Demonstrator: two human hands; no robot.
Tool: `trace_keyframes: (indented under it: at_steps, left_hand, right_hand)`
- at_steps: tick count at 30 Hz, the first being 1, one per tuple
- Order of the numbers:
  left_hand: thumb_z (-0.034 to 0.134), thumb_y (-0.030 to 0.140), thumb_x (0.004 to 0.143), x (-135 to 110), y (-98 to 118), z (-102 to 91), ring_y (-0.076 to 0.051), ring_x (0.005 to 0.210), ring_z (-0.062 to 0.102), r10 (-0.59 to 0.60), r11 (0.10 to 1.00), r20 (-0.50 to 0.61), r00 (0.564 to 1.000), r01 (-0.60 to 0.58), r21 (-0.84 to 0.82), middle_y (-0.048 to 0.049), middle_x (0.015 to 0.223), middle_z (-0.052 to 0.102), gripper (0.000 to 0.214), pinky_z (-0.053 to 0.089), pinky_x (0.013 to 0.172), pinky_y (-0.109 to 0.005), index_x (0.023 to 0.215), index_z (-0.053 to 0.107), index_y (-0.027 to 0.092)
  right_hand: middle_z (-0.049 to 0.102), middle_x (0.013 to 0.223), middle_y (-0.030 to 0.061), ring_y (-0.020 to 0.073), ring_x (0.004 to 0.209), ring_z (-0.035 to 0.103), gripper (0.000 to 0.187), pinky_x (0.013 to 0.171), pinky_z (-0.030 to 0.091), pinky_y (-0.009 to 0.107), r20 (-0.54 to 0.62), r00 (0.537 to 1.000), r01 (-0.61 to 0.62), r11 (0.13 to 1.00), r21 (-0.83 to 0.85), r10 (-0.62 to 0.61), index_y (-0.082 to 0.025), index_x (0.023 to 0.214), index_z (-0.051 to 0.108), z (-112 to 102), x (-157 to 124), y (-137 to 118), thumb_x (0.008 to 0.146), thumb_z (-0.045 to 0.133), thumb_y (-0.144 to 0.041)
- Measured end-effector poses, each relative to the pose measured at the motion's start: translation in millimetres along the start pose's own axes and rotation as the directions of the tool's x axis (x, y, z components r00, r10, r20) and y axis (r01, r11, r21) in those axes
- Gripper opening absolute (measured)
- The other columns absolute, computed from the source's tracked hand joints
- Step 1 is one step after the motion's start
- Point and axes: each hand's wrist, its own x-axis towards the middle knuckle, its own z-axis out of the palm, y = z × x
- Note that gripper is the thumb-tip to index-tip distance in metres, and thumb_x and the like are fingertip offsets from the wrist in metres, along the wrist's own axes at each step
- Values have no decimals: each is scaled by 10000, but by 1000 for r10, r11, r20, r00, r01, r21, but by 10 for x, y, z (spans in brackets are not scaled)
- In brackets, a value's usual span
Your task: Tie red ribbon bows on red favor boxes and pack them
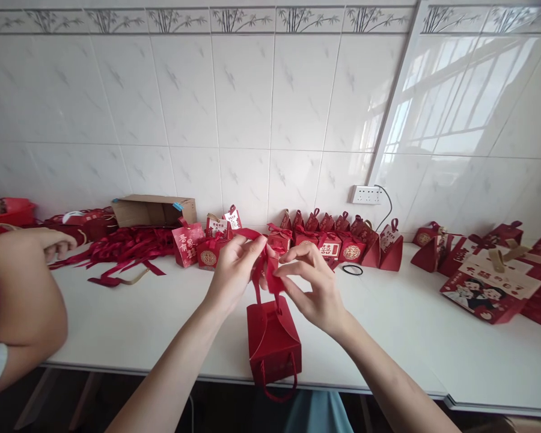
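1. A small red box (273, 343) stands at the front edge of the white worktop (139, 319), a cord loop hanging from its near side over the edge.
2. Above it, the left hand (232, 270) and right hand (313, 282) meet at a red ribbon (264, 267) rising from the box top.
3. Both hands pinch the ribbon, thumb against fingertips; the other fingers curl loosely.
4. Both forearms reach up from the front edge, wrists raised and bent inward.
5. To tie well, I'd judge, keep the ribbon taut, the loops even and the box upright.
6. Finished boxes (338, 240) line the back edge; loose ribbons (121, 249) lie toward the back left.
7. At the left edge another person's arm (24, 294) rests.
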Motion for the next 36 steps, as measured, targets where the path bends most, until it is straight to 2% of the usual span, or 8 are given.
trace_keyframes:
  at_steps: [6, 9, 11, 13, 19, 23, 28, 36]
  left_hand:
    - [641, 375, 791, -25, 6, -41, -69, 449, 533, 39, 999, 121, 992, -38, -8, 28, 608, 586, 242, 445, 391, -169, 728, 543, 163]
    - [620, 372, 808, -67, 47, -41, -78, 424, 527, 54, 997, 214, 975, -63, 39, 28, 597, 573, 219, 448, 384, -189, 783, 546, 167]
    - [608, 366, 816, -96, 79, -42, -80, 419, 524, 59, 993, 237, 970, -82, 87, 30, 591, 567, 209, 447, 387, -194, 784, 544, 170]
    - [596, 355, 826, -121, 98, -52, -83, 440, 530, 82, 983, 241, 967, -118, 137, 26, 601, 568, 191, 454, 410, -198, 785, 554, 172]
    - [569, 296, 846, -178, 75, -100, -116, 627, 589, 155, 941, 265, 952, -224, 254, -8, 691, 611, 143, 498, 602, -227, 767, 590, 179]
    - [580, 289, 833, -186, 43, -110, -122, 638, 581, 157, 907, 250, 956, -239, 347, -13, 691, 614, 139, 478, 591, -217, 756, 609, 178]
    - [590, 278, 829, -177, 22, -124, -133, 682, 618, 212, 914, 214, 954, -271, 303, -9, 713, 626, 108, 514, 650, -230, 784, 620, 185]
    - [622, 304, 816, -241, -210, -49, -199, 919, 653, 194, 978, 17, 981, -195, 73, -68, 903, 711, 141, 521, 862, -340, 823, 678, 175]
  right_hand:
    - [568, 1011, 82, 231, 1052, 535, 93, 892, 462, 420, 88, 975, -221, 951, 216, 206, -230, 799, 659, 14, -57, 21, 861, 592, -247]
    - [605, 907, 42, 197, 875, 615, 149, 790, 508, 389, 213, 899, -436, 742, 508, 382, -227, 797, 558, 45, -9, 22, 785, 692, -292]
    - [611, 791, 0, 164, 722, 632, 231, 701, 520, 354, 365, 841, -539, 557, 631, 400, -230, 827, 497, 50, 36, -1, 762, 711, -291]
    - [607, 722, -18, 150, 680, 625, 236, 647, 508, 313, 450, 803, -595, 491, 636, 391, -222, 831, 490, 45, 68, -32, 758, 703, -292]
    - [612, 658, -23, 114, 585, 563, 63, 518, 431, 225, 217, 828, -560, 766, 315, 516, -200, 780, 530, 71, 2, -71, 774, 592, -197]
    - [619, 649, -28, 108, 538, 565, 81, 524, 443, 225, 107, 881, -473, 872, 129, 461, -209, 849, 566, 87, -58, -115, 815, 515, -156]
    - [715, 884, 37, 179, 825, 667, 175, 697, 523, 275, 73, 877, -479, 845, 237, 476, -208, 949, 680, 39, -48, -170, 860, 531, -234]
    - [713, 687, 36, 187, 654, 668, 154, 639, 544, 306, -192, 746, -579, 764, 285, 638, -182, 775, 715, -34, -21, -35, 741, 708, -332]
